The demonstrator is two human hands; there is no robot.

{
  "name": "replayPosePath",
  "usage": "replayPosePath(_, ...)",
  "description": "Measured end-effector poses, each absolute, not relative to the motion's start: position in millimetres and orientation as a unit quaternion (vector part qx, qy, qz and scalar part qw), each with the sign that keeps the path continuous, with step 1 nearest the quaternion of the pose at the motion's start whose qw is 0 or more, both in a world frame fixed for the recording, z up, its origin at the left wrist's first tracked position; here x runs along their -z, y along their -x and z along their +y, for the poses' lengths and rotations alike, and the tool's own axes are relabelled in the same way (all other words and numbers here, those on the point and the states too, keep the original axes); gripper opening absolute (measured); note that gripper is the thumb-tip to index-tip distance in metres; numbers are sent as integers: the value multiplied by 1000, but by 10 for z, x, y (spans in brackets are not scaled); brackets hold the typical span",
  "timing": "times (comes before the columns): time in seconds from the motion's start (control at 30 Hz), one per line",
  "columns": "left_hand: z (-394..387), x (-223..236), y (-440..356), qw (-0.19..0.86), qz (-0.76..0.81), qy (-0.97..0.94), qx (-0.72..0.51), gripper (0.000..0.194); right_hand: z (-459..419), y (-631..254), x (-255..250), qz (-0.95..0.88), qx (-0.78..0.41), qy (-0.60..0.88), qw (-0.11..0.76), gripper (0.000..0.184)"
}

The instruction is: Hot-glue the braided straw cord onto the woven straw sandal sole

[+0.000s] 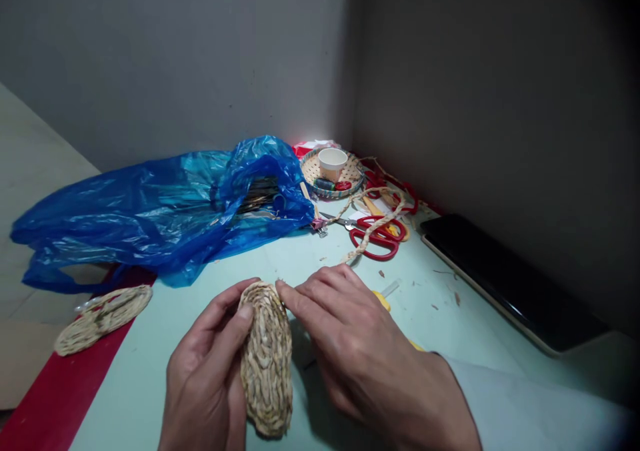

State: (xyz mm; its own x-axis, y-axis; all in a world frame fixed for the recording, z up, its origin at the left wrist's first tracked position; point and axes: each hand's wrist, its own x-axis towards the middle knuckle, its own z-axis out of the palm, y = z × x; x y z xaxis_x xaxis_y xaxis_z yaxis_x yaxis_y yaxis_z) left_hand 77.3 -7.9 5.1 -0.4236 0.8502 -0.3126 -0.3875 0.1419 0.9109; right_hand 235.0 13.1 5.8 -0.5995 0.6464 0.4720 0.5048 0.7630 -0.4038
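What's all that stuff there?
Table: one, pale green, underneath
Woven piece: one, straw, front centre
Second woven piece: one, straw, far left
Bag: one, blue, back left
Basket: one, tan, back corner
Cup: one, white, in basket
Scissors: one clear pair, red, middle
Braid: one, straw, across scissors
Slab: one, black, right
Scraps: several, brown, right
Walls: two, grey, behind and right
Left hand: one, bare, holding woven piece
Right hand: one, bare, at its edge

It seems a craft workplace, though dim at right: a table [135,377], scissors [363,224], a woven straw piece [267,361].
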Motion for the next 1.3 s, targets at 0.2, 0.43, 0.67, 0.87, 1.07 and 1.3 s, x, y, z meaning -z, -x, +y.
replayPosePath(0.2, -109, -28, -787, 515, 552, -222, -617, 38, 108, -2324, -45, -890, -95, 328, 302, 48)
replayPosePath(0.43, -101, 25, -784, 520, 553, -244, -604, 46, 116, -2322, -69, -888, -91, 328, 310, 31)
replayPosePath(0.67, -135, 71, -715, 472, 588, -332, -566, 38, 106, -2330, -60, -900, -117, 330, 259, 24)
replayPosePath(0.87, -110, 71, -717, 473, 578, -299, -593, 41, 109, -2371, -89, -896, -164, 320, 262, 31)
replayPosePath(1.07, -86, 86, -681, 500, 570, -260, -599, 44, 139, -2362, -67, -895, -131, 298, 303, 44)
replayPosePath(1.3, -117, 85, -716, 471, 587, -265, -603, 38, 124, -2384, -51, -908, -132, 239, 318, 35)
